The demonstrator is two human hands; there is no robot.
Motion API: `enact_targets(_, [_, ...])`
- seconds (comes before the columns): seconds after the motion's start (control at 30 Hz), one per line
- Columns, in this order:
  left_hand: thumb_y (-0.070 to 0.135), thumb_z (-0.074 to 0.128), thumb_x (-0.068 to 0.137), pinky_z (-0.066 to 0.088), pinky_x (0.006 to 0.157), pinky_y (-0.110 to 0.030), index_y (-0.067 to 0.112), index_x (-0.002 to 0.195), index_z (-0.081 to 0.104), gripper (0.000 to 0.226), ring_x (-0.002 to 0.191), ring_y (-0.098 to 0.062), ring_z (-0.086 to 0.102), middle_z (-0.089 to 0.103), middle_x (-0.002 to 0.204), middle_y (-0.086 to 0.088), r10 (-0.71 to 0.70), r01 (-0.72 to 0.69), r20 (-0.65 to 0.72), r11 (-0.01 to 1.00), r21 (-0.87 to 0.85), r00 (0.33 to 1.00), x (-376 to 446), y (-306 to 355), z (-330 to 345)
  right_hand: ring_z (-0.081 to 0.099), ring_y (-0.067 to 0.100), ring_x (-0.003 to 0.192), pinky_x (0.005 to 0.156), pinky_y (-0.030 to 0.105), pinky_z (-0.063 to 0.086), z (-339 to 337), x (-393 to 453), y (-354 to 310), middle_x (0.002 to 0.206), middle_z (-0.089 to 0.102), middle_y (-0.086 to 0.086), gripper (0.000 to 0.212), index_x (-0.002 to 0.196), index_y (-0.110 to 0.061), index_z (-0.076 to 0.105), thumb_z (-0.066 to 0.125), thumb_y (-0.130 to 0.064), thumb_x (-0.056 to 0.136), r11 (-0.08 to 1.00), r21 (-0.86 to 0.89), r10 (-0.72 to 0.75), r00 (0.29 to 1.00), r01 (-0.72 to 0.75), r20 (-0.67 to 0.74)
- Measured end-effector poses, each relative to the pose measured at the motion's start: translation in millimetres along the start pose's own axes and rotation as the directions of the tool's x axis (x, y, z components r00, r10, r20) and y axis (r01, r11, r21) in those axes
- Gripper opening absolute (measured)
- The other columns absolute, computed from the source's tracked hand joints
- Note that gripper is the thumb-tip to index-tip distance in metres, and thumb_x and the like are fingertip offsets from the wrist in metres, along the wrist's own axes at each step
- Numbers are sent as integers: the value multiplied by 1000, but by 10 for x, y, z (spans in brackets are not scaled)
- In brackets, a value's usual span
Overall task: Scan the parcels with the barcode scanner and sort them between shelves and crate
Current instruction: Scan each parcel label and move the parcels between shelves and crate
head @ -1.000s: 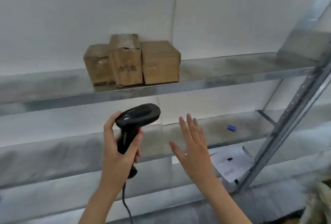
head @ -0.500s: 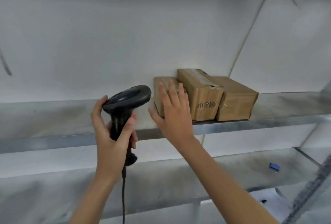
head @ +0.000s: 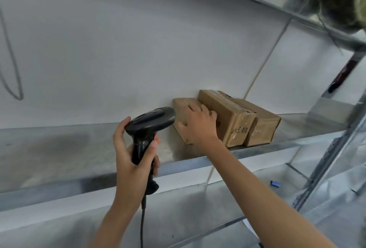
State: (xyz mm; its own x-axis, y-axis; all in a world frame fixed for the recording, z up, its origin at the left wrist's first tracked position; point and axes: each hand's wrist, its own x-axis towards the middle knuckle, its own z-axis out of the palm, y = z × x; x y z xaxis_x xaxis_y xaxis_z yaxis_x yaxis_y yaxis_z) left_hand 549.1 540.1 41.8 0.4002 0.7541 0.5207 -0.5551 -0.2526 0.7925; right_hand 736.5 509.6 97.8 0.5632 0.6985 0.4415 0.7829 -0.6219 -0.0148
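A black handheld barcode scanner with a corded grip (head: 147, 136) is held upright in the left hand (head: 130, 158), whose fingers and thumb are wrapped round the handle; its head is pointed toward the parcels on the grey metal shelf (head: 79, 148). 3 brown cardboard parcels are set side by side against the white wall, touching one another. The leftmost, a small plain brown box (head: 183, 109), is gripped by the right hand (head: 198, 123): the fingers are curled over its top and far edge, the thumb is laid against its near face. Just beside it stand the taller taped brown box with black printing (head: 227, 121) and, at the far right, a squat brown box (head: 263, 127). A lower metal shelf (head: 227, 198) is seen beneath, with a small blue clip (head: 275, 184) lying on it. No crate is visible.

The parcel appears to be about to be lifted off the shelf for scanning. Several risks can be judged from here. Because the 3 boxes are pressed together, the taller neighbour could be dragged or tipped if the small box is pulled out at an angle. The grip is taken from above with 1 hand only, so the box could slip if it is heavy. The barcode's position cannot be told, so a missed scan is possible.
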Motion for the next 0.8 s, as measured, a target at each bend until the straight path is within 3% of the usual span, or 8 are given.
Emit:
enact_targets(0.13, [2,62,94,46,45,-30,51,129,41,64,47,-21,49,67,85,-16,-30,30,-8,999,-30,1000,-78,5,-47,38,33,136,104,50,28,-63,-256,-77,147,48,-3,49,146,-28,44,46,-34,97,999,41,-24,997,27,-75])
enact_targets(0.3, [-2,60,96,45,44,-29,39,138,37,63,47,-21,49,68,82,-9,-72,70,-40,996,-62,997,-194,37,-77,50,35,127,92,55,38,4,-724,-219,136,59,-5,47,133,-27,59,50,-35,87,987,142,-18,922,79,-386])
enact_targets(0.37, [-1,61,95,46,45,-30,39,140,35,65,49,-22,50,68,82,-7,-97,92,-62,992,-83,993,-243,43,-72,50,35,127,89,55,39,21,-846,-264,138,58,-6,46,132,-29,59,47,-38,89,975,196,-6,899,102,-439])
enact_targets(0.6, [6,63,95,57,53,-32,41,141,34,65,56,-24,63,72,90,-8,-160,138,-216,984,-111,963,-481,3,-117,43,33,136,98,50,36,152,-1397,-411,146,54,-3,46,136,-26,60,62,-34,90,947,272,20,812,172,-583])
enact_targets(0.7, [6,60,98,62,70,-35,39,143,33,62,77,-24,74,72,108,-10,-182,155,-300,982,-111,936,-632,-62,-166,40,29,139,104,43,31,217,-1671,-505,148,51,-6,46,137,-28,58,61,-35,92,924,328,52,785,197,-617])
enact_targets(0.8, [6,56,100,55,98,-48,36,147,30,62,99,-21,74,71,118,0,-235,194,-305,968,-161,923,-756,-59,-178,38,26,141,111,41,29,248,-1888,-605,151,47,-8,48,139,-33,51,60,-34,92,835,501,157,775,226,-612])
